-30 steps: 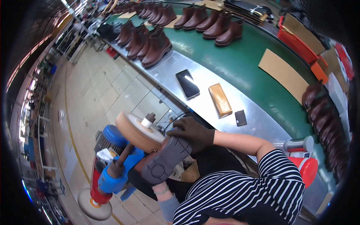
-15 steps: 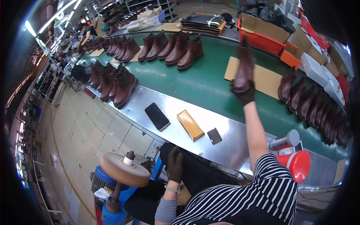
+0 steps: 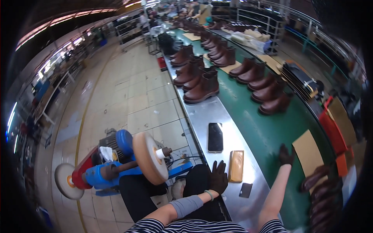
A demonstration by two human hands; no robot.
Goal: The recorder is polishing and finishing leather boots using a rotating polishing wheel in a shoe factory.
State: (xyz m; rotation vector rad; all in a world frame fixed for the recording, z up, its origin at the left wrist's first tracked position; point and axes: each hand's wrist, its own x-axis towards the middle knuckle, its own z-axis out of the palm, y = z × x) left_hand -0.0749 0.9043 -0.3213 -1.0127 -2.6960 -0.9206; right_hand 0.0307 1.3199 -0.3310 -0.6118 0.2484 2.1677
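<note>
My left hand (image 3: 218,179), in a dark glove, has its fingers spread at the near edge of the metal ledge, beside a yellow-brown wax-like block (image 3: 236,166). My right hand (image 3: 286,155), also gloved, reaches over the green work surface (image 3: 254,134) with its fingers loosely apart and nothing in it. Close to it lies a cardboard sheet (image 3: 308,149). One brown ankle boot (image 3: 315,178) overlaps the sheet's near end, in front of a row of more boots (image 3: 324,200). A phone (image 3: 215,137) and a small dark flat piece (image 3: 245,190) rest on the ledge.
Brown boots stand in groups on the ledge (image 3: 202,87) and along the green surface (image 3: 276,103). A blue polishing machine with a large round wheel (image 3: 149,158) is at my left. Orange-red bins (image 3: 334,134) and stacked dark sheets (image 3: 297,79) line the far edge.
The boot has left my right hand, which is now empty. My left hand has risen from my lap to the ledge, fingers spreading. The view has swung left.
</note>
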